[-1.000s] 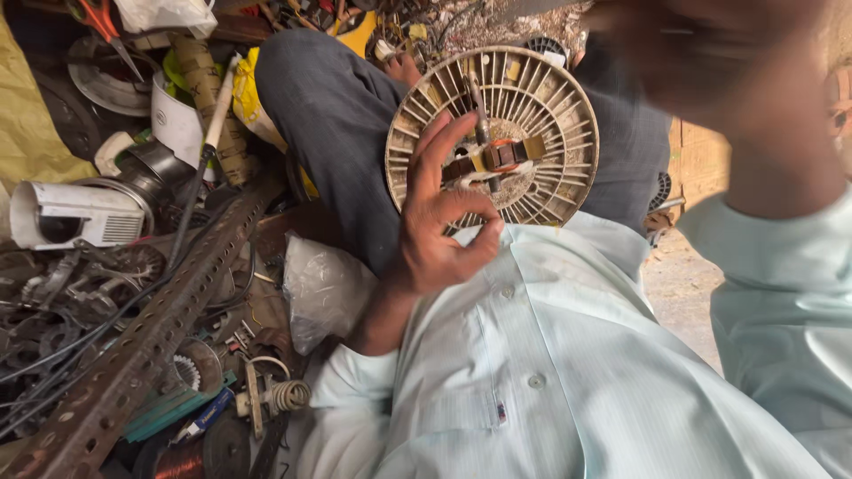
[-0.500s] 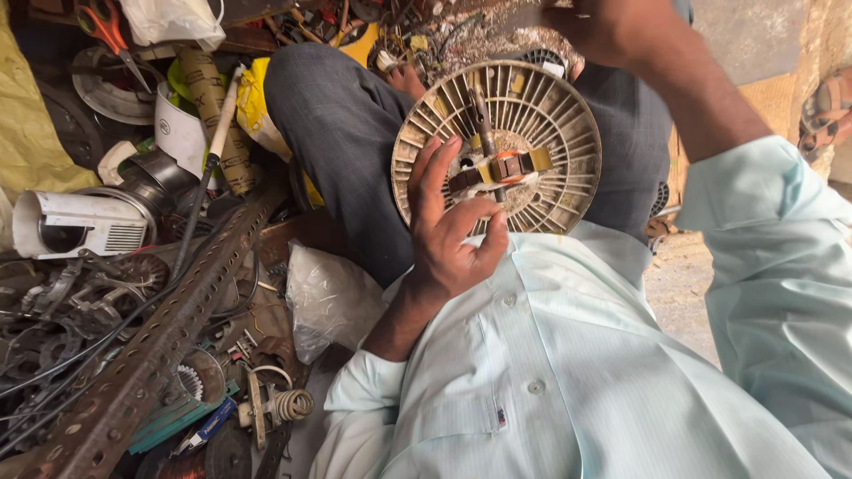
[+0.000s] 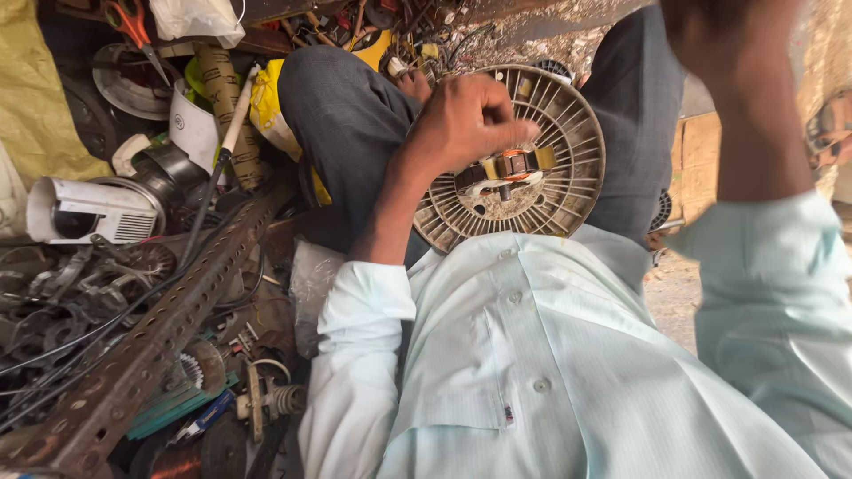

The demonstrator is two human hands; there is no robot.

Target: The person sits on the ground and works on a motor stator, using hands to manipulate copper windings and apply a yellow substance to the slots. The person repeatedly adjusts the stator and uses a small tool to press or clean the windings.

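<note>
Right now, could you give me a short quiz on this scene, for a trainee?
1. True or false: the left hand rests on the disc.
2. Where does the disc lie?
A) on a shelf
B) between the person's legs
C) inside a box
3. Fill in: the long perforated bar lies on the person's ____ side.

Key: 1 true; 2 B; 3 left.
</note>
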